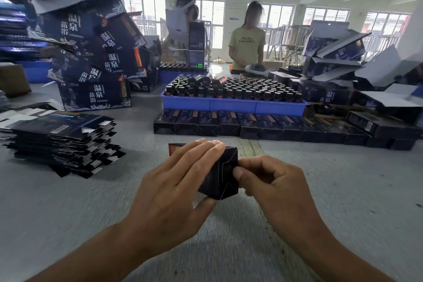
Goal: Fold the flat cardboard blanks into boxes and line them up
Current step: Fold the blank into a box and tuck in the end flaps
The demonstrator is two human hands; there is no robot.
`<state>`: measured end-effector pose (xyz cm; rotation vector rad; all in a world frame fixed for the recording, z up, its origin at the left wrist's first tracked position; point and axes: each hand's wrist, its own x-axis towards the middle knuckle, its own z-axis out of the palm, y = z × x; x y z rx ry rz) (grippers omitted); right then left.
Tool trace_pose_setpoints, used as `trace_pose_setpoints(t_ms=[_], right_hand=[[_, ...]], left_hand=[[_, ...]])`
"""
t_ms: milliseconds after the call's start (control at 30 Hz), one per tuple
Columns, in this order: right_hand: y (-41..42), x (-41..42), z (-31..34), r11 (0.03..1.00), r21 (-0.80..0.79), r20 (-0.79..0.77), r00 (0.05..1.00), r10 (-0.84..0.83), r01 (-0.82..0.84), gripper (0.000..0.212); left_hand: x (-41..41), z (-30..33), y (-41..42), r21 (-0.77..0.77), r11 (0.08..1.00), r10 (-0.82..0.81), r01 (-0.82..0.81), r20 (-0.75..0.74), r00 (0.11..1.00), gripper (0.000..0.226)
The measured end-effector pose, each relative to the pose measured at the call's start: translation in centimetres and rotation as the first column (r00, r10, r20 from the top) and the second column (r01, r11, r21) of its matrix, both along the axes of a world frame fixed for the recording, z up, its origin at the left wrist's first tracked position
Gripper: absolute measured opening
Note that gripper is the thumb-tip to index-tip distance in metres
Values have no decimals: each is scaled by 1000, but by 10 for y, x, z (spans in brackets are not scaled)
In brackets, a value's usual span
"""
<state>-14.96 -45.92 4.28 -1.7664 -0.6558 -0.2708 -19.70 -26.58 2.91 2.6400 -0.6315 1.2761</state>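
Two hands grip box (219,176); left hand (176,181) hides far end.

box (219,176): far end hidden by left hand (174,188) | flat blanks (57,137): cut off left

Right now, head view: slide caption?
Both hands, left hand and right hand, close a dark box.
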Motion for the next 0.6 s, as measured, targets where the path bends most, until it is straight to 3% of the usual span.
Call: trace_pose_setpoints(t_ms=[267, 600], right_hand=[[-1, 0, 2, 998, 27, -55, 997, 58, -57, 7], [1, 0, 0, 1000, 8, -10, 1000, -15, 15, 9]], left_hand=[[0, 2, -1, -23, 1000, -21, 21, -11, 1000, 75], [-1, 1, -3, -27, 999, -35, 34, -39, 999, 75]])
